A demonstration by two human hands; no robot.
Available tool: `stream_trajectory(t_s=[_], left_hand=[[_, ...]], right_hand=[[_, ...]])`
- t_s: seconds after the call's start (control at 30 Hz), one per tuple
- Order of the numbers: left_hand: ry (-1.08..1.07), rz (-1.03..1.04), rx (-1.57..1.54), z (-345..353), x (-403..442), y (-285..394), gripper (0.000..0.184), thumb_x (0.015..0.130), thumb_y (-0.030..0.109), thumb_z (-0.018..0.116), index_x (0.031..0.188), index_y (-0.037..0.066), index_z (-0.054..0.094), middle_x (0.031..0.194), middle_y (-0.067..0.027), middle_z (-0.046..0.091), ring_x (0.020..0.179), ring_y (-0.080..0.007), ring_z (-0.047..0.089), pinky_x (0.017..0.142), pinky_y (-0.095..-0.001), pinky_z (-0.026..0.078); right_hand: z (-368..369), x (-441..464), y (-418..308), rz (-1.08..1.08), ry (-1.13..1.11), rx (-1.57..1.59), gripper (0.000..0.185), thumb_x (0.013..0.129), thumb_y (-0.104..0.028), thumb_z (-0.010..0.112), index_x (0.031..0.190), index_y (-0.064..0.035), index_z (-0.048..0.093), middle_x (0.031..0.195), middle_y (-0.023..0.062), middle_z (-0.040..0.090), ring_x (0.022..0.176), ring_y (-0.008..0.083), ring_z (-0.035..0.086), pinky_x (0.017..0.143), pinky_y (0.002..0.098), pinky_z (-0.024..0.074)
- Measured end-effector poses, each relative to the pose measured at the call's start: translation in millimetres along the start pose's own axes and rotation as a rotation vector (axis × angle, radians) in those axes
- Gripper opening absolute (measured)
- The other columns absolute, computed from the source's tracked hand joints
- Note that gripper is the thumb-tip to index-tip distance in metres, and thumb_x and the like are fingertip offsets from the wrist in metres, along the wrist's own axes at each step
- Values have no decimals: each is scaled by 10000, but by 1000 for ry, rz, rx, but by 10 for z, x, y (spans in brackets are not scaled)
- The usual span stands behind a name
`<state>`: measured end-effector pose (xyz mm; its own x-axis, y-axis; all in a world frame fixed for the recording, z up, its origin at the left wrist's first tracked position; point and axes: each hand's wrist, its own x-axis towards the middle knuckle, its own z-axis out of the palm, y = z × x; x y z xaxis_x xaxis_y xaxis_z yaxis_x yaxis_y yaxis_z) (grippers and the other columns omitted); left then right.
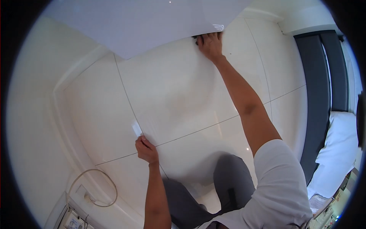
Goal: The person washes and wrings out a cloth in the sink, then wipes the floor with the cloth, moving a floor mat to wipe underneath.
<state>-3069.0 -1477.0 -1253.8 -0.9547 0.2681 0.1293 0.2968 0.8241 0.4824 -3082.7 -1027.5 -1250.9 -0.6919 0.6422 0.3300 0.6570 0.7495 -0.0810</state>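
My right hand (210, 45) reaches far forward to the lower edge of a large glossy white panel (152, 26). Its fingers curl around a small dark object (195, 37), mostly hidden by the hand and the panel, so its kind does not show. Nearer to me, my left hand (146, 150) is closed just above the floor, thumb and fingers pressed together. Whatever it may hold is too small or hidden to name. A bright white patch, perhaps a reflection, lies on the floor just beyond its fingertips.
Glossy white floor tiles (183, 95) with dark joints lie below. On the right stands a dark grey padded piece (314, 84) with a white pillow (337, 133). At lower left, a looped pale cable (115, 192) hangs by a wall socket (87, 196). My grey-trousered knees (234, 175) are bent.
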Motion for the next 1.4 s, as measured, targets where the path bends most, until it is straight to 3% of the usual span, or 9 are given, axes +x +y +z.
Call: stream_trajectory(t_s=[0.17,0.3,0.4,0.47,0.63,0.77,0.97,1.2,1.4], left_hand=[[28,20,49,1,18,27,179,948,198,449,956,49,548,863,-96,609,770,-289,599,627,-382,483],[5,1,79,-4,6,60,178,947,191,454,963,42,550,872,-97,610,786,-296,598,629,-385,489],[5,11,86,5,10,35,195,950,206,445,969,42,550,877,-98,610,786,-299,598,632,-390,487],[7,34,74,-7,2,54,207,953,215,436,972,41,547,887,-101,610,795,-298,600,636,-391,485],[-10,-215,-37,41,69,191,198,940,205,473,983,35,563,910,-98,606,818,-243,592,664,-331,483],[-81,209,-580,631,223,1358,174,830,-14,594,996,33,621,884,-88,561,822,-194,546,685,-257,467],[-224,587,-713,1658,609,3346,137,806,75,655,943,75,671,840,-54,590,831,-242,510,739,-334,445],[-396,489,-637,2069,723,3816,151,726,5,694,873,39,693,872,-40,549,834,-221,490,706,-337,480],[-411,600,-612,2145,778,3785,80,741,-39,670,796,18,661,828,-54,523,794,-221,491,640,-341,471]], right_hand=[[-529,-1251,-183,-486,-181,558,326,810,-421,593,884,-104,592,1234,91,514,1247,325,368,1078,520,210],[-1224,-2789,192,-735,-407,531,187,784,-349,617,811,-164,626,1322,-5,462,1269,295,354,1098,484,216],[-1500,-2705,810,-274,-566,236,105,694,-191,612,687,-89,635,1283,89,492,1216,361,394,1058,475,271],[-1298,-2766,1410,-10,-83,206,366,776,-207,556,1103,-43,574,1280,151,477,1219,392,375,1025,481,279],[-857,-2183,1679,697,11,-174,452,853,-240,478,1299,-313,471,1396,13,400,1283,399,285,998,668,160],[-1079,-2500,1315,280,-88,20,435,810,-222,494,1239,-282,536,1407,16,377,1328,375,229,1045,624,121],[-1020,-2099,1687,143,-122,102,401,796,-244,518,1193,-259,576,1393,15,388,1320,350,253,1061,597,117],[-541,-779,2506,164,-58,23,407,867,-253,471,1268,-314,504,1393,-12,392,1297,340,286,1061,594,126],[-1093,-2103,2209,-27,-209,227,382,786,-218,559,1149,-330,596,1331,-34,438,1308,331,280,1070,604,134]])
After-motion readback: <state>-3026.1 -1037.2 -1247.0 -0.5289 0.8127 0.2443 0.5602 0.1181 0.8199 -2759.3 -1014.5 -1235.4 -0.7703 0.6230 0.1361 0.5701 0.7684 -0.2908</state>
